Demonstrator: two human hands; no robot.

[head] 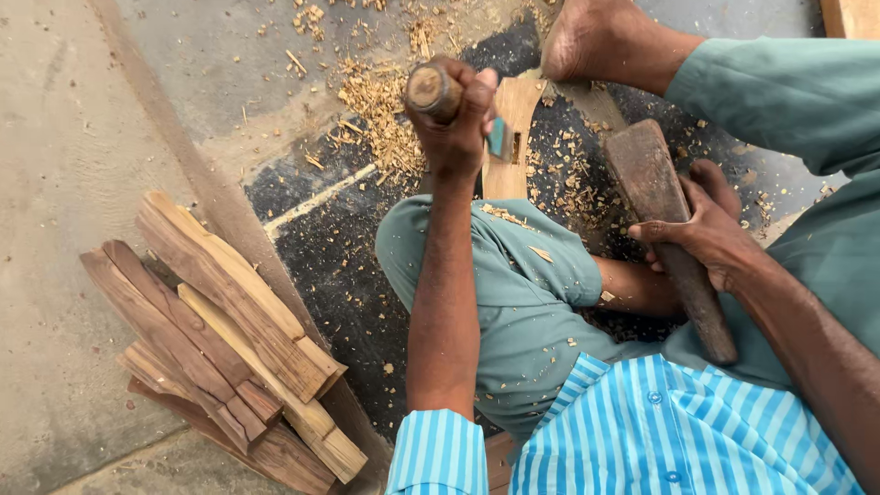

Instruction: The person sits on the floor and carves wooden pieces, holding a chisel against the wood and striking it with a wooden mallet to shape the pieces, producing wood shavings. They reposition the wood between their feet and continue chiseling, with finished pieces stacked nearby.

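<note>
My left hand (456, 119) is wrapped around the round wooden handle of a chisel (434, 90), held upright over a pale wooden workpiece (513, 119) on the floor. A bluish metal part (500, 137) shows beside my fingers, right by a small slot cut in the workpiece. My right hand (706, 229) grips a dark wooden mallet (662, 206), its wide head raised to the right of the chisel. My bare foot (596, 37) rests at the far end of the workpiece. My bent knee in green trousers (513, 284) lies under my left arm.
A stack of several rough split wood billets (229, 339) lies on the floor at the left. Wood chips and shavings (380, 101) are scattered around the workpiece on a dark mat (321, 247). Bare concrete floor (73, 137) stretches to the left.
</note>
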